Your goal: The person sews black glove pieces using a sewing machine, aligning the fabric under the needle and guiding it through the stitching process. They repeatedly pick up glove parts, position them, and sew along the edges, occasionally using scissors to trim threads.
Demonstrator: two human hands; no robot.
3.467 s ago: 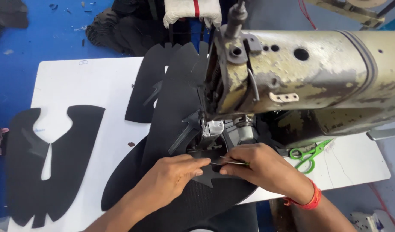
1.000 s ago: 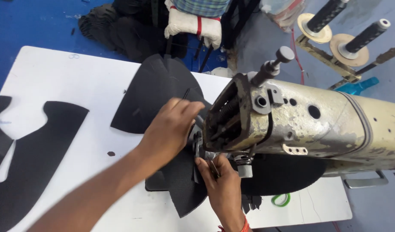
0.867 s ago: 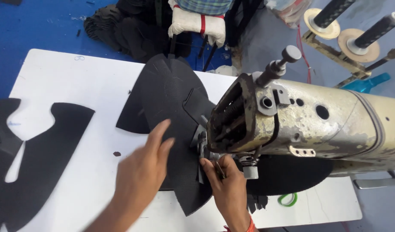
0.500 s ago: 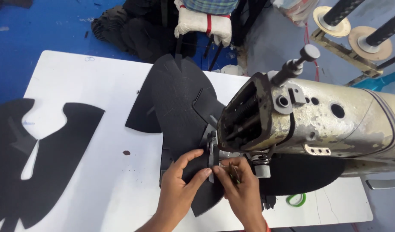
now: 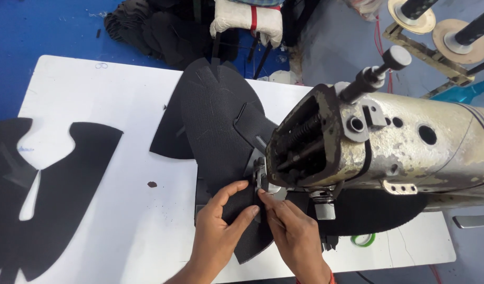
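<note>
Right now a black mesh fabric piece is being lined up under the head of an old, worn sewing machine, just below the centre of the frame. The left hand is laid on the near end of the fabric, its fingers curled over the edge and pinching it, while the right hand is pressed flat beside it, fingertips touching the fabric close to the needle area; nothing is gripped by it as far as can be seen. Most of the piece is fanned out towards the top of the frame, beyond the needle, over the white table. Whether a seam has been sewn cannot be told, since no stitching is visible on the black material. Judged from this, the work is at the positioning stage. A stack of cut black pieces is left untouched at the lower left, well apart from the hands, so more appears to remain.
</note>
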